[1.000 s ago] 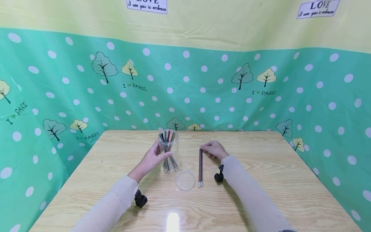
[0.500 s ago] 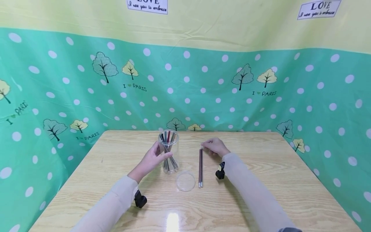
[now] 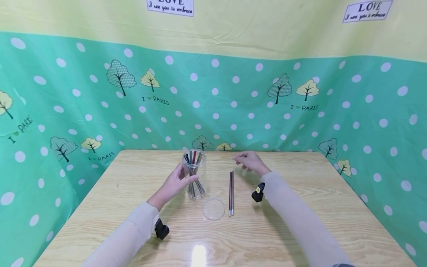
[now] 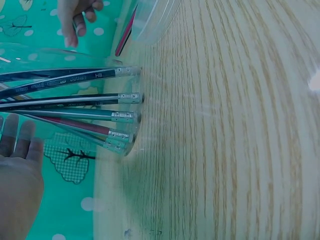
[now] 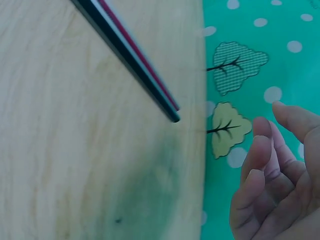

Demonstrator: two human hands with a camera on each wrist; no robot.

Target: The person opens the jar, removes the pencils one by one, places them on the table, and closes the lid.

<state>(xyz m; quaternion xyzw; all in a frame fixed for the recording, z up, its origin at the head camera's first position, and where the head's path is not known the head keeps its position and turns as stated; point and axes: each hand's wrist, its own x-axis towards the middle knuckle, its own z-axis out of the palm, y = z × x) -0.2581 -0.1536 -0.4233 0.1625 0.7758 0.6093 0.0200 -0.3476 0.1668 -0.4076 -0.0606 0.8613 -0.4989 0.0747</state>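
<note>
A clear plastic jar [image 3: 202, 172] stands upright with several pencils [image 4: 80, 115] inside, their metal-capped ends down. My left hand [image 3: 172, 186] grips it from the left side, thumb across the front; part of this hand [image 4: 20, 175] shows through the plastic in the left wrist view. To the jar's right, two pencils [image 3: 231, 193] lie side by side on the table, one dark and one with red stripes. Beyond their far ends hovers my right hand [image 3: 251, 162], fingers loosely bent and apart from the pencils. Nothing is seen in that hand [image 5: 280, 185] in the right wrist view.
A round clear lid [image 3: 214, 208] lies flat on the wooden table [image 3: 300, 193], between the jar and the loose pencils. A green and yellow cloth [image 3: 213, 81] hangs behind the table's far edge and along both sides.
My right hand has come off the far ends of the two pencils, rising away and slightly right, its fingers loosening. The pencils stay lying together. My left hand and the jar have not moved.
</note>
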